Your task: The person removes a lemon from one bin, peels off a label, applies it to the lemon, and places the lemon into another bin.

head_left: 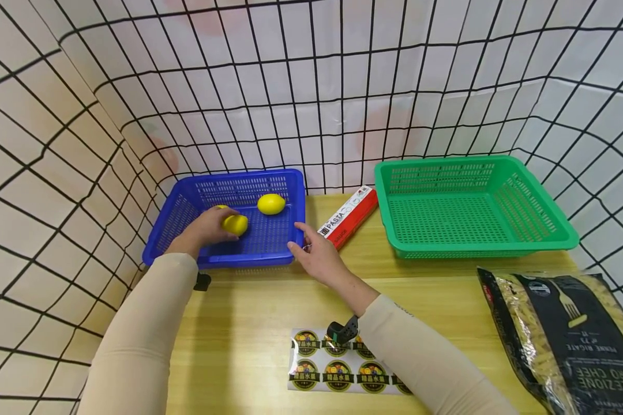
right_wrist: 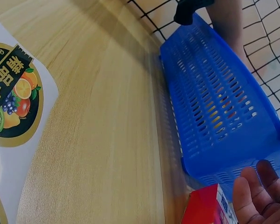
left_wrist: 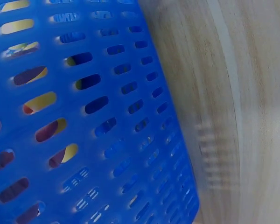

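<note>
In the head view, my left hand (head_left: 212,225) reaches into the blue basket (head_left: 254,259) and grips a yellow lemon (head_left: 236,225). Another bit of yellow shows just behind its fingers, mostly hidden. A second lemon (head_left: 271,204) lies at the back of the basket, to the right of this hand. My right hand (head_left: 319,253) is at the basket's front right corner, thumb and index finger touching the rim. Its other fingers (right_wrist: 245,196) are loose and spread outside the basket wall in the right wrist view. Through the basket's slots, the left wrist view gives glimpses of yellow.
A red and white pasta box (head_left: 350,216) lies right of the blue basket. Farther right stands a green basket (head_left: 446,222), with a bag of penne (head_left: 566,340) in front of it. A sticker sheet (head_left: 337,362) lies near the right forearm. Black wire mesh (head_left: 342,86) surrounds the table.
</note>
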The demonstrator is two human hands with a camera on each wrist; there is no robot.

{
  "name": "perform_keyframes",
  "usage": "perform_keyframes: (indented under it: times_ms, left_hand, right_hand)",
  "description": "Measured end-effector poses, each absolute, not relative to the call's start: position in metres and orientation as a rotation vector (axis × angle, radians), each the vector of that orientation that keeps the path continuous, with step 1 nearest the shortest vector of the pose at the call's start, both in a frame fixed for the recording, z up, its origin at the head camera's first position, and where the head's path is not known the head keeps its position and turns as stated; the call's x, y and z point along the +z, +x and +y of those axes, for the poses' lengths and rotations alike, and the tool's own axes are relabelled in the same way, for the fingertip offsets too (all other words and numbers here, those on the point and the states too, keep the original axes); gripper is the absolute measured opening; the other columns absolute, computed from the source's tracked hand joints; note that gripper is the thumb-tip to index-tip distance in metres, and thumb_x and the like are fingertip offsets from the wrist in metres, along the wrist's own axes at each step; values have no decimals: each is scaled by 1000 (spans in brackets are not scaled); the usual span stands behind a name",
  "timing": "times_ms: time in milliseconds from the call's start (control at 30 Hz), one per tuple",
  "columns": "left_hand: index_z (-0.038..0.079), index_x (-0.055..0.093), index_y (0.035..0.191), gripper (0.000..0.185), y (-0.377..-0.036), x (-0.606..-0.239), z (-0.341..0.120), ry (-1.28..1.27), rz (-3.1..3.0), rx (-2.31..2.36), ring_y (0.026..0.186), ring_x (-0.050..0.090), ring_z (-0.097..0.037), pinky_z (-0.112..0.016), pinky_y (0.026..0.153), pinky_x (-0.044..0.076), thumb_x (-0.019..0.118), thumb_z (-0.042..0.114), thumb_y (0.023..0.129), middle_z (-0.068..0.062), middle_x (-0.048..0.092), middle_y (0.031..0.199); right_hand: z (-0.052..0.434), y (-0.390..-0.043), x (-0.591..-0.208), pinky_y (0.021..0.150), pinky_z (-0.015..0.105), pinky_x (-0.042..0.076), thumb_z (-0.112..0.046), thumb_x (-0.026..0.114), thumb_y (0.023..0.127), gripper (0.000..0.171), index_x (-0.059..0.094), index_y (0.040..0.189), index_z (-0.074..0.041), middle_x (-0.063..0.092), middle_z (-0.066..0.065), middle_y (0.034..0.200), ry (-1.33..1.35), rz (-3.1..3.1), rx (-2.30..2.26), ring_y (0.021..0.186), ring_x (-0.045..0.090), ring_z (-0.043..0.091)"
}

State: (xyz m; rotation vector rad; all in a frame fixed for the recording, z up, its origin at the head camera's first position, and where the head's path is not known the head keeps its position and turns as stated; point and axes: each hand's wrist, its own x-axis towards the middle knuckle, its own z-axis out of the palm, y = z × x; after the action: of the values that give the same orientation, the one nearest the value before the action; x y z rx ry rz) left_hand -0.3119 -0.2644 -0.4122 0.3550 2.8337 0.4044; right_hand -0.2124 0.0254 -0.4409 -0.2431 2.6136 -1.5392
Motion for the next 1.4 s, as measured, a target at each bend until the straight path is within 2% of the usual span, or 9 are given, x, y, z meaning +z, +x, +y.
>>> perform_keyframes:
  times_ms: [367, 667, 867, 1067, 1300, 1400]
  left_hand:
    - [9, 54, 146, 56, -307, -413, -266, 277, 2837, 424, 141, 39, -49, -67, 117, 33, 73, 19, 95, -29, 43, 152]
    - [9, 57, 144, 55, -305, -418, -271, 268, 2847, 475, 140, 43, -48, -65, 117, 34, 75, 16, 93, -27, 48, 149]
    - [9, 60, 141, 53, -301, -419, -277, 291, 2852, 483, 138, 44, -48, -65, 116, 35, 76, 16, 91, -27, 50, 148]
    - [9, 56, 142, 54, -296, -405, -273, 307, 2873, 526, 130, 48, -47, -65, 111, 41, 75, 17, 92, -28, 49, 142]
    - [10, 47, 149, 63, -288, -376, -256, 364, 2944, 606, 124, 50, -48, -66, 109, 44, 75, 18, 93, -30, 41, 141]
    - [12, 47, 150, 64, -284, -368, -250, 383, 2967, 652, 122, 51, -47, -65, 107, 46, 75, 19, 93, -28, 39, 142]
  right_hand:
    - [24, -211, -439, 67, 26, 50, -38, 63, 101, 58, 44, 154, -24, 63, 8, 102, -233, 2582, -1556, 87, 59, 21]
    - [23, -211, -441, 66, 27, 49, -39, 65, 99, 58, 46, 152, -24, 61, 6, 101, -232, 2584, -1544, 83, 58, 20]
    - [24, -213, -441, 74, 31, 52, -41, 69, 97, 62, 48, 152, -22, 63, 7, 103, -301, 2609, -1508, 89, 61, 21]
    - [38, -210, -433, 85, 38, 55, -47, 68, 96, 64, 47, 153, -27, 65, 7, 117, -282, 2645, -1502, 102, 62, 24]
    - [67, -202, -415, 66, 31, 52, -48, 68, 96, 63, 47, 152, -29, 65, 5, 112, -277, 2634, -1528, 84, 61, 22]
    - [81, -193, -407, 64, 30, 51, -48, 69, 96, 62, 46, 152, -32, 65, 4, 110, -289, 2619, -1501, 82, 60, 22]
